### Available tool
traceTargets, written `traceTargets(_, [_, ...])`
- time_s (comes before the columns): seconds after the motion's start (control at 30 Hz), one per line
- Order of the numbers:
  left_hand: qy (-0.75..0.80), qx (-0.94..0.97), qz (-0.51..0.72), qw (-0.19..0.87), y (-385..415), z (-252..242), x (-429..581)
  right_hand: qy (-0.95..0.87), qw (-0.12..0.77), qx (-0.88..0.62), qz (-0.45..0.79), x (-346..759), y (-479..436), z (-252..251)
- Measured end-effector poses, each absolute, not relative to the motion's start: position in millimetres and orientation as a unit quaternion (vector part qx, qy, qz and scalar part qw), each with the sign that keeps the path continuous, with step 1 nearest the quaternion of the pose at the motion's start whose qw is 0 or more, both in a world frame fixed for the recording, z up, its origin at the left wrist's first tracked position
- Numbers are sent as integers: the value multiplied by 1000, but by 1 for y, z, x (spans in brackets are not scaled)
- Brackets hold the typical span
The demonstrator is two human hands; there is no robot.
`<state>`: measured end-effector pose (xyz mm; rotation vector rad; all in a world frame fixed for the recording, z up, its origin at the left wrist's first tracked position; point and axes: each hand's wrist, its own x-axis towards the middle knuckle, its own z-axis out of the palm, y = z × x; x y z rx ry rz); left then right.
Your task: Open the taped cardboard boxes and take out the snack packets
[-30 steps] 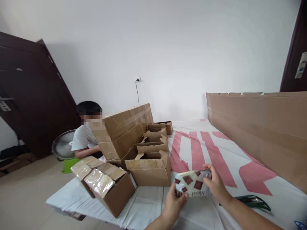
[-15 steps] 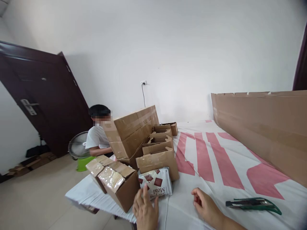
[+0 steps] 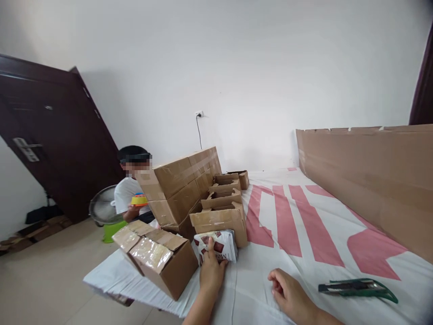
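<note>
My left hand (image 3: 211,271) rests against a stack of white printed bags (image 3: 226,241) with dark red diamonds and the letters "Me". Its index finger is stretched up the printed side, and its thumb lies at the lower edge. The other fingers are largely hidden. The stack stands between an open-topped cardboard box (image 3: 219,221) behind and a taped cardboard box (image 3: 179,271) on its left. On the cloth, my right hand (image 3: 287,289) is loosely curled with nothing visible in it. A green-handled utility knife (image 3: 358,286) lies to its right.
Several open boxes (image 3: 225,196) run back in a row beside a wall of stacked cartons (image 3: 182,180). A large cardboard panel (image 3: 365,176) borders the right side. Beyond the cartons sits a person (image 3: 130,194) holding a yellow and orange object (image 3: 139,199), near a fan (image 3: 103,205).
My left hand has reached forward onto the bags, and the stack has shifted slightly away and looks more compact. My right hand barely moved. The other person has raised a colourful object into view.
</note>
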<state>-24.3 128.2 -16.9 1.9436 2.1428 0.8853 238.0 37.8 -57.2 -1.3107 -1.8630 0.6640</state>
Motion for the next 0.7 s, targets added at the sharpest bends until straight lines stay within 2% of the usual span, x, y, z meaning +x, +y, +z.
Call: traceTargets(0.7, [732, 626, 265, 42, 241, -6, 0, -742, 353, -507, 259, 239, 38, -56])
